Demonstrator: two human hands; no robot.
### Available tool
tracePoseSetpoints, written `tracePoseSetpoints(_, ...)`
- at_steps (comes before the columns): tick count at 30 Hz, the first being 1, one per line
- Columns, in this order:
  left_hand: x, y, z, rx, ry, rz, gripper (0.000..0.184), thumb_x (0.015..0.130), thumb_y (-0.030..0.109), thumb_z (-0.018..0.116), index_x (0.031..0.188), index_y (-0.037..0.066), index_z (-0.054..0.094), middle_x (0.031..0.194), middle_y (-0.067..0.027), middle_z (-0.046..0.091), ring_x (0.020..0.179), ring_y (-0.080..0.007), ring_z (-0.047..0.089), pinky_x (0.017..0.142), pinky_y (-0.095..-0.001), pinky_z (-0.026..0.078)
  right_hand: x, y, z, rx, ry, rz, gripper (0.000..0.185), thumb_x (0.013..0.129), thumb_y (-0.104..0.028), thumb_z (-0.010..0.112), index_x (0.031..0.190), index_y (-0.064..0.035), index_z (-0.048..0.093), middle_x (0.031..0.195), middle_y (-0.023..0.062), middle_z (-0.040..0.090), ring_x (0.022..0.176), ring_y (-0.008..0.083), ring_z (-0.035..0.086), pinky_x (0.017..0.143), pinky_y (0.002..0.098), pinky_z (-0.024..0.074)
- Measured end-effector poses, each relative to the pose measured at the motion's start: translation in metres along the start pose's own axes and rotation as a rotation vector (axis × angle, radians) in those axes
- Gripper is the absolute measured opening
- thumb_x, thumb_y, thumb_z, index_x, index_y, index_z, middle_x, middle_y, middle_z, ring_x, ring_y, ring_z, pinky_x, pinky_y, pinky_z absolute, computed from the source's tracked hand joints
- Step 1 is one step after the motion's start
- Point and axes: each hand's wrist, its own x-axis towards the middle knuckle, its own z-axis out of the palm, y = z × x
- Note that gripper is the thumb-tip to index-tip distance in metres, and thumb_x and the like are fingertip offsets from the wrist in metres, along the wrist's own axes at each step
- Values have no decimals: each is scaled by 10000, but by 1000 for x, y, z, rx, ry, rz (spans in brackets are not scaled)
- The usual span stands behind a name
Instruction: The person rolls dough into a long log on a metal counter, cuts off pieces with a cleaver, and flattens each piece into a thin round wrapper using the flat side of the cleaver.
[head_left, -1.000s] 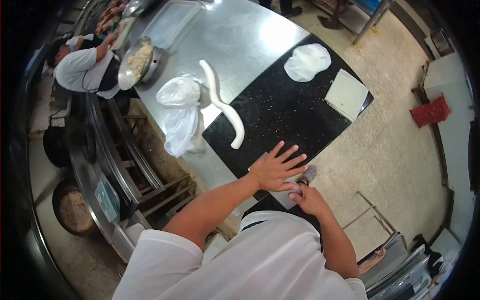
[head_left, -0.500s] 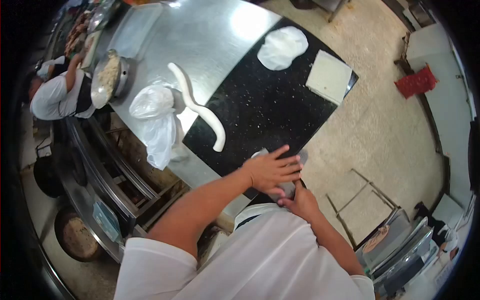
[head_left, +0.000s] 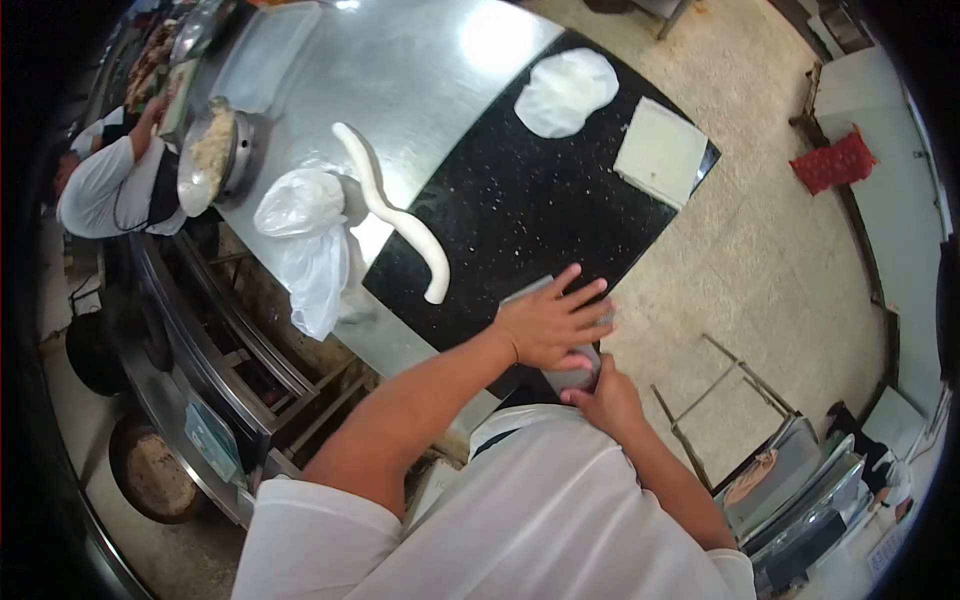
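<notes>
My left hand (head_left: 553, 322) lies flat with spread fingers on a flat grey metal blade (head_left: 572, 372), near the front edge of the black board (head_left: 530, 200). The blade's lower end is in my right hand (head_left: 608, 398), whose fingers are wrapped round it; its handle is hidden. Beyond my left hand, a long white dough roll (head_left: 400, 220) runs from the steel table onto the board. A thin round white sheet (head_left: 567, 92) and a stack of square pale wrappers (head_left: 661, 152) rest at the board's far end.
A knotted plastic bag (head_left: 302, 203) and a bowl of pale filling (head_left: 213, 150) are on the steel table (head_left: 400, 80), with a clear tray (head_left: 268, 60) behind. A co-worker (head_left: 110, 185) stands at the left. A folded metal stand (head_left: 720, 400) is on the right.
The view has shifted, so the table things appear further left. My left hand has moved slightly over the blade, and more of the blade's far edge shows than half a second ago.
</notes>
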Motion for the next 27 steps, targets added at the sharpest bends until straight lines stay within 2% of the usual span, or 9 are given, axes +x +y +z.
tracePoseSetpoints(6,31,-65,-31,159,110,-141,687,932,651,566,1493,255,562,1593,-57,483,1527,-258,359,1263,-623,116,56,-50,-66,-204,66,-28,739,751,-396,901,1205,41,515,934,263,742,937,426,735,796,516,576)
tracePoseSetpoints(10,30,-62,-25,175,120,-54,695,952,646,529,1504,222,553,1610,-98,457,1541,-335,325,1250,-657,80,38,-38,-48,-209,133,-25,754,753,-410,899,1206,52,514,972,262,742,933,431,734,800,514,577)
tracePoseSetpoints(11,19,-46,-19,119,27,-8,697,960,656,500,1496,214,559,1602,-110,464,1545,-370,307,1248,-667,64,27,-12,-29,-170,51,-73,770,757,-418,897,1220,58,508,985,263,740,933,431,734,798,512,577)
tracePoseSetpoints(12,2,-28,-6,56,-20,56,686,948,634,528,1486,209,555,1605,-103,460,1548,-373,304,1243,-681,121,16,4,-16,-127,-29,-118,786,762,-426,895,1233,64,503,999,265,738,934,432,734,796,511,578)
tracePoseSetpoints(15,5,-6,4,-137,-66,90,692,941,640,536,1463,187,573,1568,-96,499,1528,-363,342,1241,-680,137,-12,3,-9,-74,-31,4,806,759,-436,893,1253,53,486,981,262,738,936,433,732,787,511,578)
tracePoseSetpoints(18,27,-21,-14,40,-39,89,674,926,639,586,1430,194,616,1542,-52,534,1503,-278,401,1247,-657,146,9,-20,-39,-169,20,56,806,756,-448,892,1256,41,491,981,261,739,935,425,734,785,508,578)
tracePoseSetpoints(21,36,-53,-27,108,61,5,700,921,641,587,1460,195,586,1547,-58,530,1496,-279,405,1244,-650,159,46,-39,-73,-274,74,-34,777,762,-453,883,1227,41,503,973,250,741,930,424,735,785,507,580)
tracePoseSetpoints(25,36,-73,-35,126,82,-31,700,927,631,575,1467,185,583,1581,-100,488,1527,-315,349,1251,-639,135,52,-50,-66,-249,124,-71,770,769,-447,876,1220,49,497,959,248,738,934,431,734,792,517,577)
tracePoseSetpoints(27,23,-53,-14,72,82,-8,704,932,650,547,1451,177,599,1591,-116,479,1516,-369,361,1253,-641,130,30,-14,-36,-209,56,-82,765,767,-436,879,1220,49,498,957,250,737,933,433,733,796,521,576)
